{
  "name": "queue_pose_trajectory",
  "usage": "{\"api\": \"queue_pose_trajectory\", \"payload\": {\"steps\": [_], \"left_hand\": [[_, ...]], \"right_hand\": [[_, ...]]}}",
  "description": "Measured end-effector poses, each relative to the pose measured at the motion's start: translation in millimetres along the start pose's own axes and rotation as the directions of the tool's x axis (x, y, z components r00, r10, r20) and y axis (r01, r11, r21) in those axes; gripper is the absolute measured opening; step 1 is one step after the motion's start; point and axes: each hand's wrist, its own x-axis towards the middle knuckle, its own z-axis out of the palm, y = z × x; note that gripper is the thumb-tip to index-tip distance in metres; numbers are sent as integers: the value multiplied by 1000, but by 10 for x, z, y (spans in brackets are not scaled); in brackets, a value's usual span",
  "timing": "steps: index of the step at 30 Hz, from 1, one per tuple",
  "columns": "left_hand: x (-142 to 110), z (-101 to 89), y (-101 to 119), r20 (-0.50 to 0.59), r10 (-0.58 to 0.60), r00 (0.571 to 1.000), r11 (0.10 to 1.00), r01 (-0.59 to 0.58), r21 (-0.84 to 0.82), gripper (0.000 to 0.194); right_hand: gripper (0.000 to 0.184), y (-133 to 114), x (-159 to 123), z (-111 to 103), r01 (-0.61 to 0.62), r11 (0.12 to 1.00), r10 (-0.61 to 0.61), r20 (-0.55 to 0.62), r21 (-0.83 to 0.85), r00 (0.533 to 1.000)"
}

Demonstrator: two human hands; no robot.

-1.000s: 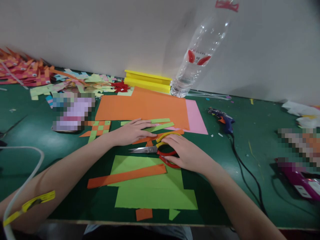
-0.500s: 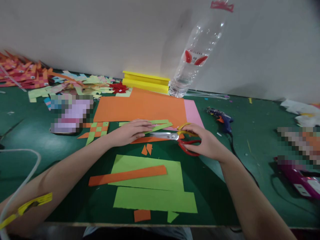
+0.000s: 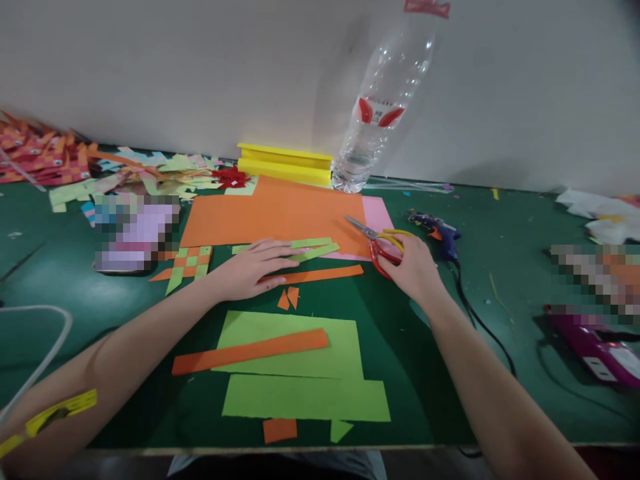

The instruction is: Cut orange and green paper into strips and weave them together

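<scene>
My left hand [image 3: 253,270] lies flat with its fingers stretched out, over the left ends of green paper strips [image 3: 320,251] and a narrow orange strip [image 3: 327,274]. In my right hand [image 3: 417,270] is a pair of scissors [image 3: 369,232] with one yellow and one red handle loop. The blades look nearly closed and point to the upper left, above the large orange sheet [image 3: 270,213]. Small orange scraps [image 3: 293,297] lie just below my left hand. Nearer me, a wider orange strip [image 3: 250,351] rests across a green sheet [image 3: 320,363], with another green piece [image 3: 305,398] below.
A woven orange-green piece [image 3: 193,262] and a phone [image 3: 145,233] lie to the left. Behind stand a yellow folded holder [image 3: 285,165] and a plastic bottle [image 3: 373,127]. A blue glue gun [image 3: 443,233] with its cord is at right, beyond it a magenta device [image 3: 590,347].
The scissors have moved up and right, away from the strips to over the large orange sheet. My left hand has flattened, its fingers spreading; the narrow orange strip now shows along its length.
</scene>
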Motion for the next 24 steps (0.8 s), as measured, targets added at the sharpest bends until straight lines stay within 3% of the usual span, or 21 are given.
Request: {"api": "queue_pose_trajectory", "payload": {"steps": [4,6,8,10,14,18,24], "left_hand": [[-10,11,-2,-15,29,999,999,-29,31,35],[-15,8,-7,-16,47,999,998,-46,39,34],[-19,1,-7,-26,77,997,996,-76,53,33],[-21,-8,7,-36,112,993,992,-109,64,33],[-27,-10,99,-42,171,984,983,-168,70,34],[-70,9,211,10,236,972,967,-236,91,36],[-228,3,236,10,231,973,964,-231,135,30]], "right_hand": [[53,-59,-24,5,-91,988,88,-26,-128,996],[49,-112,-32,-21,-21,995,16,-50,-95,999],[35,-189,-47,-56,128,991,-130,-53,-25,990],[24,-287,-75,-89,322,946,-320,-47,45,946],[8,-493,-163,-115,605,778,-619,47,171,784],[11,-617,-238,-99,650,720,-678,47,242,734],[14,-619,-256,-74,624,723,-676,118,296,727]]}}
